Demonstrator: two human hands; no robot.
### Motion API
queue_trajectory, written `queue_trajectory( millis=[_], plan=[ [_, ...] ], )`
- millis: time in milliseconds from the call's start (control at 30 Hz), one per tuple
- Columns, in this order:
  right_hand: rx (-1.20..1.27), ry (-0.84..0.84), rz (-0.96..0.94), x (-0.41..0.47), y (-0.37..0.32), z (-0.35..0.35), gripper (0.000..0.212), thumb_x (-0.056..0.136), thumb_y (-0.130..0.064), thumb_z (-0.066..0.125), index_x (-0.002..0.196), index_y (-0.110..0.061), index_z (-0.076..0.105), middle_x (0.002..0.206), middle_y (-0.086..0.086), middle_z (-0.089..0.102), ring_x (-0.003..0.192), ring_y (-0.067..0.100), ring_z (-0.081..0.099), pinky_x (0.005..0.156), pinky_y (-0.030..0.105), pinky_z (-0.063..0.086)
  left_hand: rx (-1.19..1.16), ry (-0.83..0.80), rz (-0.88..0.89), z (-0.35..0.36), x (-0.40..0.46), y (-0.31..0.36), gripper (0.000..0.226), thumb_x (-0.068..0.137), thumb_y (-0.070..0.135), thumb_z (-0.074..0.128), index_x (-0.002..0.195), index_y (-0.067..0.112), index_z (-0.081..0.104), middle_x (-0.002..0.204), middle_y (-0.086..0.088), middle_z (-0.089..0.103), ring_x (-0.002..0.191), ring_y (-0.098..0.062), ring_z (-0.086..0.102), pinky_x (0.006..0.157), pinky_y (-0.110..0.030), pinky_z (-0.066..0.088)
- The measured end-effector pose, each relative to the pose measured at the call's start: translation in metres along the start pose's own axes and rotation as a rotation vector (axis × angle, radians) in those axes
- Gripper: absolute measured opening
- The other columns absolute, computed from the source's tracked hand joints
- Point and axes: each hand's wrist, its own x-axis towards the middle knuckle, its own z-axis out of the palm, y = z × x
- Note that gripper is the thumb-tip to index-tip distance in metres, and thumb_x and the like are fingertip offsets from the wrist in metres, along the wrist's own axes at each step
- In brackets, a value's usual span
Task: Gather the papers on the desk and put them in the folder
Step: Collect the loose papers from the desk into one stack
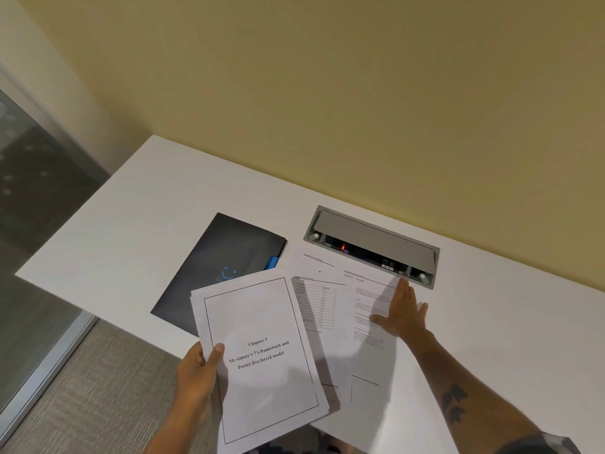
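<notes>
My left hand [199, 368] grips the left edge of a small stack of papers [262, 355], held above the desk's front edge; the top sheet reads "Chapter 3". My right hand [401, 311] lies flat, fingers spread, on a loose text sheet [370, 339] on the desk. Two more sheets lie beside it: one with a table [316, 306] and one farther back [311, 262]. A dark folder [212, 267] with a blue logo and blue tab lies closed on the desk to the left, partly covered by the held stack.
The white desk [147, 204] stands against a yellow wall. A grey cable box [373, 239] with its lid up is sunk into the desk just beyond the papers. Carpet and a glass partition lie to the left.
</notes>
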Motion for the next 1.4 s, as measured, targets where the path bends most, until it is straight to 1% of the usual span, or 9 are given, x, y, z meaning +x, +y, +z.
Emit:
queue_trajectory(
  millis=[167, 367, 500, 600, 700, 833, 1033, 1233, 1400],
  plan=[
    [-0.016, 0.018, -0.029, -0.009, -0.001, 0.009, 0.116, 0.096, -0.054, 0.068, 0.165, -0.001, -0.008, 0.178, 0.011, -0.001, 0.165, 0.029, 0.005, 0.131, 0.059, 0.015, 0.008, 0.01, -0.006, 0.009, -0.005, 0.001, 0.018, 0.1, 0.013, 0.065, 0.114, 0.021, 0.074, 0.114, -0.002, 0.079, 0.111, -0.024, 0.072, 0.097, -0.044, 0.056],
    [0.271, 0.187, 0.009, -0.026, -0.008, 0.017, 0.106, 0.087, -0.031, 0.085, 0.166, -0.014, 0.017, 0.147, 0.016, 0.059, 0.131, 0.036, 0.062, 0.112, 0.047, 0.052, 0.015, 0.012, 0.015, 0.018, -0.01, 0.009, 0.013, 0.099, 0.016, 0.067, 0.108, 0.02, 0.075, 0.11, 0.0, 0.079, 0.108, -0.021, 0.072, 0.09, -0.038, 0.056],
    [0.551, 0.216, 0.134, -0.037, -0.006, 0.025, 0.096, 0.088, -0.013, 0.085, 0.163, -0.014, 0.024, 0.148, 0.014, 0.06, 0.125, 0.043, 0.066, 0.1, 0.05, 0.057, 0.001, 0.016, 0.011, 0.021, -0.011, 0.012, 0.014, 0.099, 0.017, 0.067, 0.111, 0.014, 0.073, 0.111, -0.003, 0.079, 0.105, -0.025, 0.073, 0.089, -0.041, 0.057],
    [0.58, 0.317, 0.168, -0.041, 0.006, 0.026, 0.056, 0.093, -0.012, 0.078, 0.143, -0.008, 0.053, 0.131, 0.016, 0.072, 0.111, 0.042, 0.072, 0.086, 0.043, 0.059, -0.022, 0.022, 0.021, 0.022, -0.012, 0.013, 0.014, 0.098, 0.018, 0.069, 0.11, 0.011, 0.073, 0.1, 0.001, 0.081, 0.098, -0.025, 0.073, 0.077, -0.035, 0.056],
    [0.558, 0.447, 0.149, -0.043, 0.021, 0.021, 0.022, 0.097, -0.014, 0.073, 0.114, -0.001, 0.067, 0.112, 0.017, 0.075, 0.098, 0.04, 0.072, 0.071, 0.03, 0.047, -0.069, -0.006, 0.009, 0.024, -0.014, 0.016, 0.017, 0.099, 0.016, 0.068, 0.114, 0.016, 0.074, 0.105, 0.003, 0.081, 0.105, -0.024, 0.074, 0.093, -0.045, 0.058],
    [0.503, 0.666, 0.103, -0.053, 0.044, 0.003, 0.011, 0.101, -0.014, 0.067, 0.107, -0.005, 0.069, 0.098, 0.014, 0.073, 0.081, 0.038, 0.073, 0.057, 0.019, 0.034, -0.096, -0.023, 0.004, 0.026, -0.016, 0.022, 0.014, 0.099, 0.016, 0.067, 0.112, 0.017, 0.074, 0.113, -0.008, 0.079, 0.106, -0.026, 0.072, 0.101, -0.051, 0.055],
    [0.445, 0.9, 0.049, -0.08, 0.075, -0.04, 0.012, 0.104, -0.007, 0.058, 0.107, -0.005, 0.069, 0.092, 0.012, 0.073, 0.071, 0.035, 0.068, 0.065, 0.028, 0.04, -0.13, -0.074, 0.004, 0.034, -0.023, 0.035, 0.015, 0.1, 0.016, 0.066, 0.113, 0.019, 0.074, 0.103, 0.003, 0.083, 0.098, -0.021, 0.077, 0.08, -0.037, 0.059],
    [0.579, 0.82, -0.105, -0.104, 0.074, -0.075, 0.015, 0.104, -0.005, 0.055, 0.101, -0.015, 0.067, 0.081, -0.007, 0.063, 0.067, 0.015, 0.058, 0.061, 0.004, 0.038, -0.109, -0.178, 0.005, 0.041, -0.027, 0.048, 0.017, 0.1, 0.021, 0.066, 0.115, 0.025, 0.074, 0.104, 0.004, 0.083, 0.091, -0.017, 0.081, 0.065, -0.028, 0.063],
    [0.814, 0.542, -0.229, -0.11, 0.037, -0.073, 0.011, 0.101, -0.004, 0.066, 0.103, -0.007, 0.076, 0.089, 0.002, 0.077, 0.076, 0.02, 0.07, 0.066, -0.002, 0.043, -0.109, -0.297, 0.02, 0.05, -0.03, 0.059, 0.022, 0.101, 0.022, 0.064, 0.12, 0.027, 0.074, 0.114, 0.0, 0.081, 0.101, -0.021, 0.079, 0.075, -0.034, 0.066]
  ],
)
